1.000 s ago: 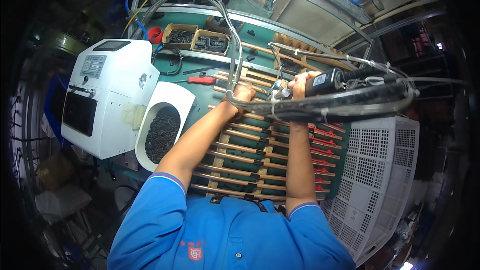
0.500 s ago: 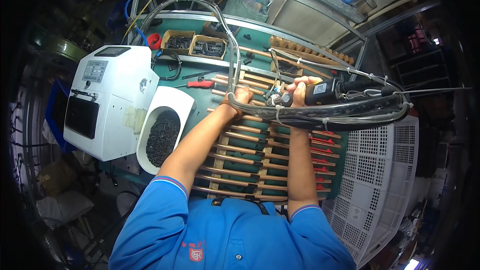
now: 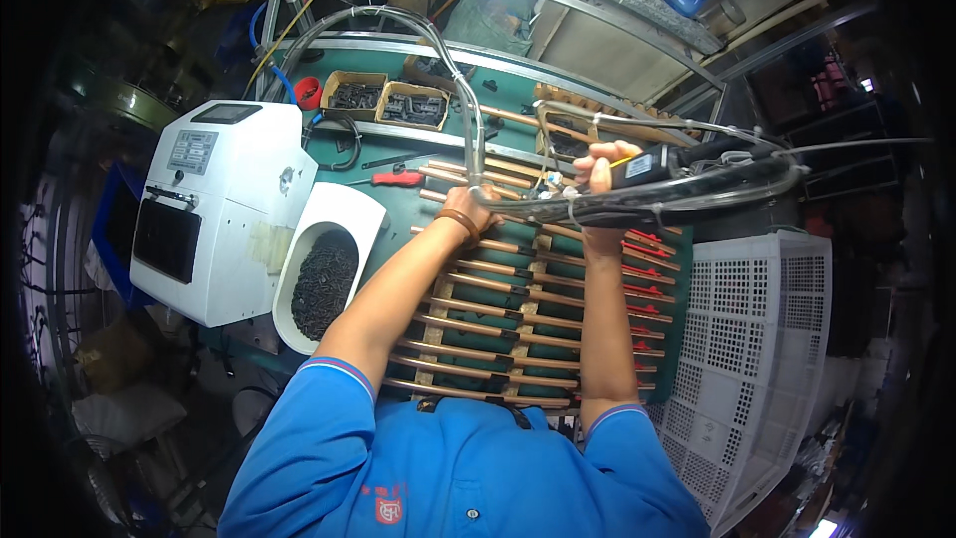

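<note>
My right hand point(image 3: 600, 167) is wrapped round a black handheld power screwdriver point(image 3: 637, 167), with a thick bundle of clear and black hoses point(image 3: 687, 201) running along it. The driver's metal head lies over the far rods, partly hidden by the hoses. My left hand point(image 3: 472, 207), a brown band at its wrist, lies beside the hose loop with curled fingers round a copper-coloured rod point(image 3: 434, 196); its fingertips are partly covered. Several similar rods with black fittings lie in rows on a wooden rack point(image 3: 526, 311) nearer me, red clips point(image 3: 647, 291) at their right ends.
At left stands a white machine point(image 3: 224, 209) with a white bowl point(image 3: 372, 219) of small dark screws. A red-handled screwdriver point(image 3: 398, 179) lies behind the rods. Cardboard boxes point(image 3: 411, 106) of black parts and a red cup point(image 3: 308, 92) sit farther back. White perforated crates point(image 3: 742, 339) stand at right.
My right hand and the driver have risen slightly away from me, over the rods. My left hand has shifted a little nearer and to the left.
</note>
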